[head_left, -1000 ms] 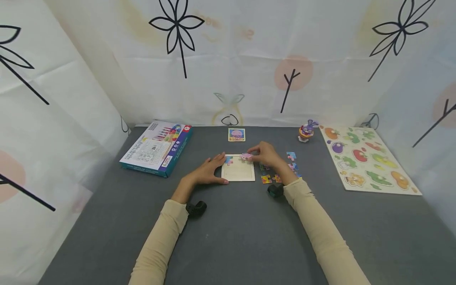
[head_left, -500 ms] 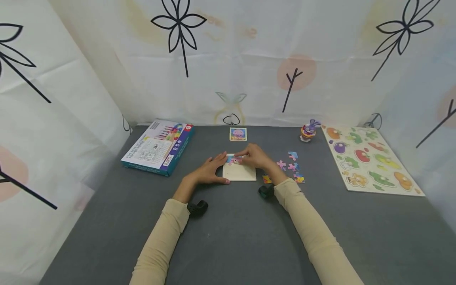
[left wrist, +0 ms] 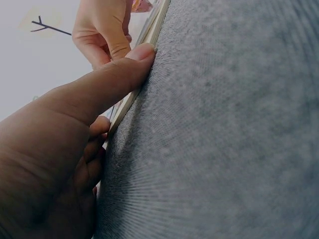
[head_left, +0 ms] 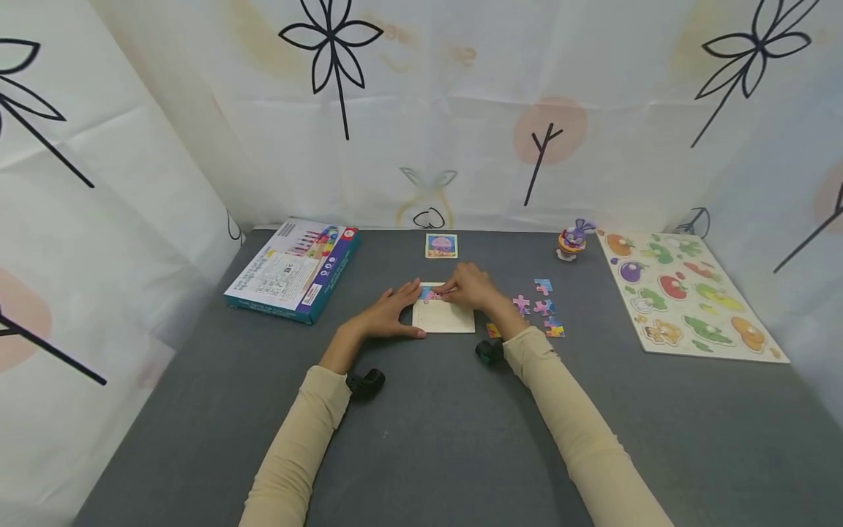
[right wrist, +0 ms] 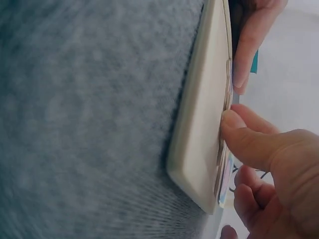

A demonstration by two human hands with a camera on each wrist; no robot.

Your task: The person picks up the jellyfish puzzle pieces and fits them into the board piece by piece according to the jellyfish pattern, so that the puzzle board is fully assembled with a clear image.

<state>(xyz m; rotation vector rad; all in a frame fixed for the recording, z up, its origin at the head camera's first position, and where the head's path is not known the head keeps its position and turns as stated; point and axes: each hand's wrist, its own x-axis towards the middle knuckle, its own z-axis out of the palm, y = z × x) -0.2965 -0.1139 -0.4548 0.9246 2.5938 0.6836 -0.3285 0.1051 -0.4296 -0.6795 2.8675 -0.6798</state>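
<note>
A pale wooden puzzle board [head_left: 443, 320] lies on the grey table, a blue and pink patch of jigsaw along its far edge. My left hand [head_left: 388, 317] rests against the board's left side with its fingers spread, thumb at the near left corner; in the left wrist view the thumb [left wrist: 114, 77] lies along the board's edge. With thumb and forefinger, my right hand [head_left: 470, 288] pinches a pink puzzle piece [head_left: 435, 296] close over the far edge, mostly covered by the fingertips. Loose puzzle pieces [head_left: 543, 307] lie right of the board, some hidden behind the right wrist.
A small picture card [head_left: 441, 246] lies beyond the board. A boxed set [head_left: 293, 269] is at the back left. A purple rabbit figurine [head_left: 571, 240] stands at the back right beside a large vegetable picture board [head_left: 688, 300]. White printed cloth [head_left: 421, 110] hangs behind.
My right hand has carried the pink puzzle piece left from the board's far right corner, up against the blue piece at the far left. The left hand has stayed put.
</note>
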